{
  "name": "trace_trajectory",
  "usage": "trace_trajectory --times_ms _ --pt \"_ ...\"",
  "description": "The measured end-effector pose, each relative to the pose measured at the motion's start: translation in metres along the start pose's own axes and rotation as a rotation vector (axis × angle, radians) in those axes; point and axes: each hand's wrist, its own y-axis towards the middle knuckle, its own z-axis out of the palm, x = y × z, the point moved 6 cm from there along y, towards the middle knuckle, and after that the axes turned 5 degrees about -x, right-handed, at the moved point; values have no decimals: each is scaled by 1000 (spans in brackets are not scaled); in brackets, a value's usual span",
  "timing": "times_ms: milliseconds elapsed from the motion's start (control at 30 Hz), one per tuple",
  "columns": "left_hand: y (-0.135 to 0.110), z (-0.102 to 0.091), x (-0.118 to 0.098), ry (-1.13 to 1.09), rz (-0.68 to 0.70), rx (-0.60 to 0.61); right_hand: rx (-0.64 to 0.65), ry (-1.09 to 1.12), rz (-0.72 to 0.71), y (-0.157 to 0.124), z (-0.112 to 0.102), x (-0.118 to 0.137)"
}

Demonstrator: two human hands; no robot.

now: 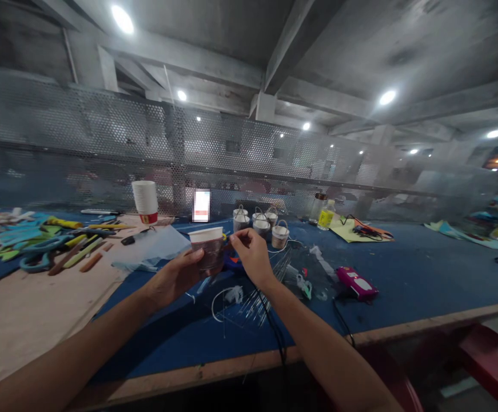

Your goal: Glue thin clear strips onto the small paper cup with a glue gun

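A paper cup (206, 249) with a white rim and a dark printed wall is gripped upright in my left hand (179, 276), thumb on the near side. Close to the cup's right side, my right hand (252, 254) has its thumb and fingers pinched together; what is between them, if anything, is too small to make out. Behind my right hand stand several small cups with thin looped handles (279, 234). Below the hands lies a bundle of thin wires (255, 309) on the blue table covering.
At the left are a stack of paper cups (145, 201), blue scissors (38, 254) and several sticks. A lit phone (201, 206) stands behind. On the right lie a magenta device (357, 283) and a yellow bottle (326, 216). Perforated metal panels (231, 151) border the back.
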Motion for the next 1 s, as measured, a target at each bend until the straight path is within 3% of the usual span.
trace_trajectory --times_ms 1000 --pt "-1 5 -2 61 33 1 36 -9 50 1 3 -6"
